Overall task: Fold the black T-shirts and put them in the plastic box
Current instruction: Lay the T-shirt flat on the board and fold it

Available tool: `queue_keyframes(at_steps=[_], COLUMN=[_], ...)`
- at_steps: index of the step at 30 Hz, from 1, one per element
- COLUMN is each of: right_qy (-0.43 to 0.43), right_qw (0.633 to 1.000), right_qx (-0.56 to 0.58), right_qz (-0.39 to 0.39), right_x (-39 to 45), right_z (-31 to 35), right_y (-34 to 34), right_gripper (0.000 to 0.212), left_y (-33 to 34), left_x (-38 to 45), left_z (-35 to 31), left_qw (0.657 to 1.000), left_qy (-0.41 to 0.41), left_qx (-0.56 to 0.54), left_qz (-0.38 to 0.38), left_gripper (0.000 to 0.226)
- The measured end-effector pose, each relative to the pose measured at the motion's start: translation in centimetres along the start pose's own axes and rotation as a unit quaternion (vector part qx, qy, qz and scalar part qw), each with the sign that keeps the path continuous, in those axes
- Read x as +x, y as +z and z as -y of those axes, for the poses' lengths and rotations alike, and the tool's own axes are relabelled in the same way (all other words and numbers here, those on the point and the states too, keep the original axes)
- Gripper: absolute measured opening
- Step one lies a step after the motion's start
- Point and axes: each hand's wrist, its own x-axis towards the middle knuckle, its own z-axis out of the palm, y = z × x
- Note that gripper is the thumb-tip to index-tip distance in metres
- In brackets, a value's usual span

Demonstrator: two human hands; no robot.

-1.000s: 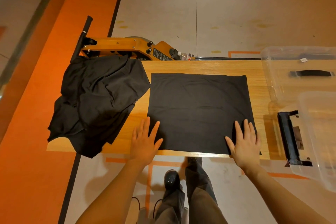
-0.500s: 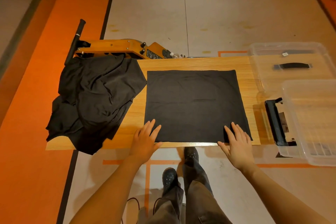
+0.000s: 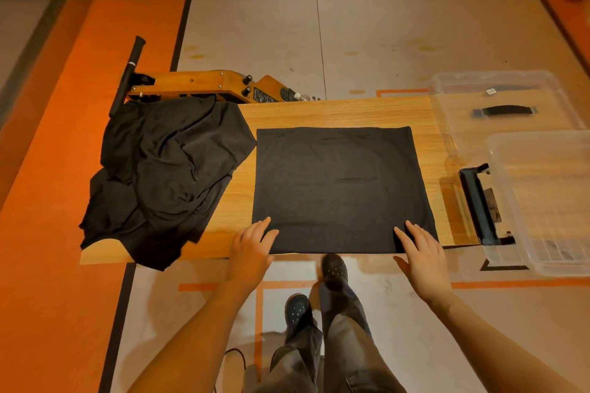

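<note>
Plastic box point(image 3: 542, 201) and lid point(image 3: 498, 105) sit beside folded T-shirt point(image 3: 341, 188).

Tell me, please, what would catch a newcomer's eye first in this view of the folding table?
Probably the folded black T-shirt, a flat dark square mid-table, with the left hand and right hand at its near corners. Next, the crumpled pile of black shirts spilling over the table's left end, and the clear plastic box at the right.

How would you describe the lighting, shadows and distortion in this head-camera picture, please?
Head view: warm, dim orange-tinted light; wide-angle bending curves the table edges and floor lines; the flat black T-shirt shows little fold detail; the crumpled pile catches soft highlights; the clear plastic box casts a shadow toward the shirt; focus looks even.
</note>
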Motion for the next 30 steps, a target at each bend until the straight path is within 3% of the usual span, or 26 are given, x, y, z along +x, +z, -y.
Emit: queue_keyframes(at_steps=[4,12,18,24,30], right_qy=[-0.005,-0.059,-0.023,0.049,0.113], right_qw=[0.998,0.995,0.99,0.973,0.949], right_qx=[0.043,0.063,0.132,0.225,0.292], right_qz=[-0.045,-0.057,-0.034,-0.028,-0.041], right_x=[0.9,0.7,1.5,4.4,7.3], right_z=[-0.1,-1.8,-1.3,-0.1,-0.4], right_y=[-1.0,-2.3,-3.7,-5.7,-6.9], right_gripper=[0.053,0.027,0.023,0.012,0.025], left_y=[-0.2,-0.7,-2.2,-4.6,-4.7], left_x=[0.2,-0.3,0.8,4.5,7.4], left_z=[0.5,1.2,1.4,1.2,1.8], left_qw=[0.999,0.994,0.989,0.989,0.974], left_qy=[0.023,0.039,0.024,-0.114,-0.184], left_qx=[-0.028,-0.09,-0.107,-0.09,-0.109], left_qz=[-0.02,-0.054,-0.102,0.0,0.07], left_gripper=[0.045,0.011,0.022,0.014,0.011])
